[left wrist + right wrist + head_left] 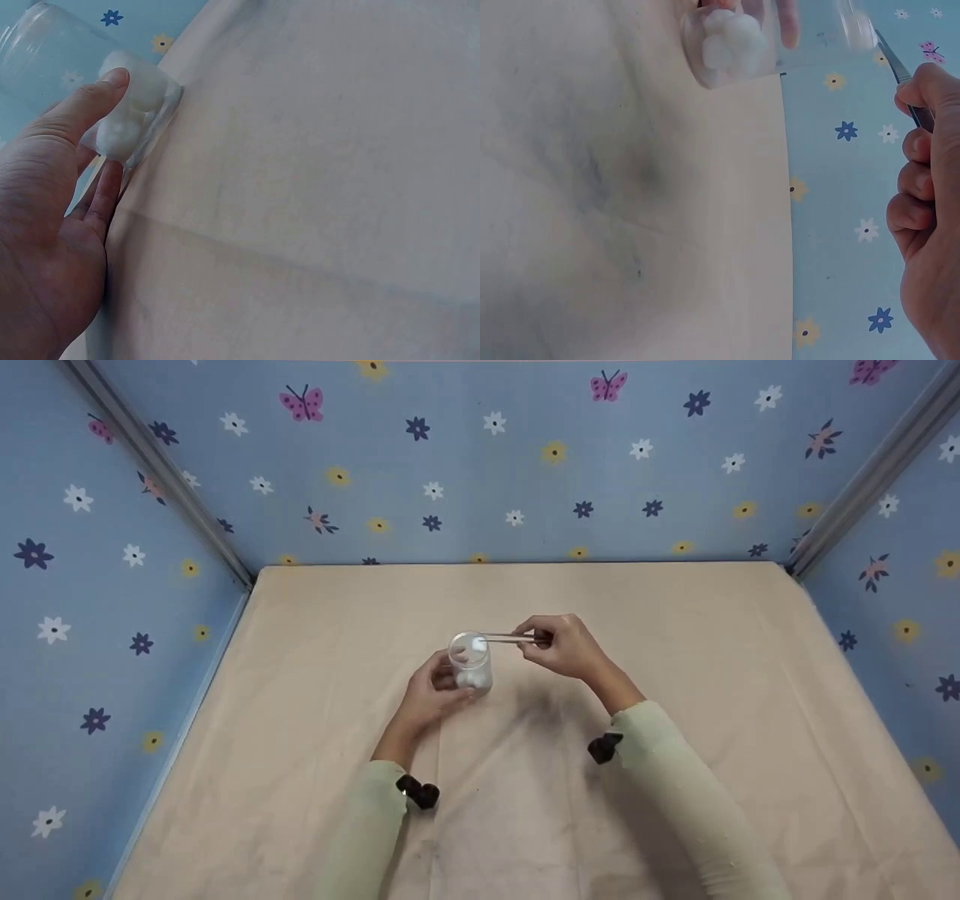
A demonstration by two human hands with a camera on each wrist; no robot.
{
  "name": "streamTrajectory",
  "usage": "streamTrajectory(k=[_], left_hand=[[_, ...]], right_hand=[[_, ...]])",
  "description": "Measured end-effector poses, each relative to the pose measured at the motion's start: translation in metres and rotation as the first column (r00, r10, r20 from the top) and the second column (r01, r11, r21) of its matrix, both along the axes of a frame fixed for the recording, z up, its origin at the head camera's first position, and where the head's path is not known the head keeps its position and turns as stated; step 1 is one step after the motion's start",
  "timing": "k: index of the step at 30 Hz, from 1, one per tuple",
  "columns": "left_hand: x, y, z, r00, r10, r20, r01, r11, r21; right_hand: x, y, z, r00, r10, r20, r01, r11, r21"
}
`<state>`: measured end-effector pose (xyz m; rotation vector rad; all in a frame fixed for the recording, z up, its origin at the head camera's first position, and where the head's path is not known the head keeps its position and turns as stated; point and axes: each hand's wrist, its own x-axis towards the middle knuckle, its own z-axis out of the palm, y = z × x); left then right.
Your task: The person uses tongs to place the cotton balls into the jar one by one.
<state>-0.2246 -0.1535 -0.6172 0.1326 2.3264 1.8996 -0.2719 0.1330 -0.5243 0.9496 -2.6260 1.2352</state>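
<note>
My left hand [431, 694] grips a clear jar [486, 671] round its side, thumb across the front and fingers behind. White cotton balls [135, 105] lie at the bottom of the jar, as the left wrist view shows. My right hand [566, 649] pinches metal tweezers [504, 637] held nearly level, tips at the jar's mouth. One white cotton ball [478, 644] shows at those tips, just within the rim. In the right wrist view the tweezers [894, 56] reach the jar's open end, with the cotton balls [733, 41] at the far end.
A table with a beige cloth [300, 735] lies under both hands. Blue panels [480, 457] with flowers and butterflies stand behind it and at both sides, with grey metal posts [161, 472] at the corners. Black wrist cameras [418, 792] sit on both sleeves.
</note>
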Motion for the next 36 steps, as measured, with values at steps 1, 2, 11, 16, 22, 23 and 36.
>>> streamTrajectory(k=[1,2,11,16,22,23,36], left_hand=[[0.000,0.000,0.000,1.000,0.001,0.001,-0.001,1.000,0.000],[-0.001,0.000,0.000,1.000,0.002,0.002,-0.002,1.000,0.000],[-0.002,-0.001,0.001,1.000,0.002,0.005,-0.002,1.000,0.004],[-0.002,-0.001,0.001,1.000,-0.003,0.003,0.003,1.000,0.003],[-0.003,-0.001,0.000,1.000,-0.002,0.007,0.002,1.000,-0.001],[-0.003,-0.001,0.000,1.000,-0.002,0.005,0.002,1.000,0.000],[-0.001,0.000,-0.001,1.000,0.006,-0.014,-0.006,1.000,0.030]], right_hand=[[0.000,0.001,0.000,1.000,-0.004,-0.001,0.004,1.000,0.001],[0.000,0.003,0.000,1.000,-0.008,0.000,0.008,1.000,0.003],[0.000,0.013,0.000,1.000,-0.008,-0.015,0.008,1.000,-0.012],[0.000,0.020,0.000,1.000,-0.022,-0.007,0.022,1.000,-0.020],[0.002,0.031,0.000,0.999,-0.039,-0.007,0.039,0.999,-0.020],[0.002,0.033,0.000,0.999,-0.040,-0.009,0.039,0.999,-0.019],[0.007,0.063,-0.006,0.997,-0.077,-0.026,0.077,0.997,0.005]])
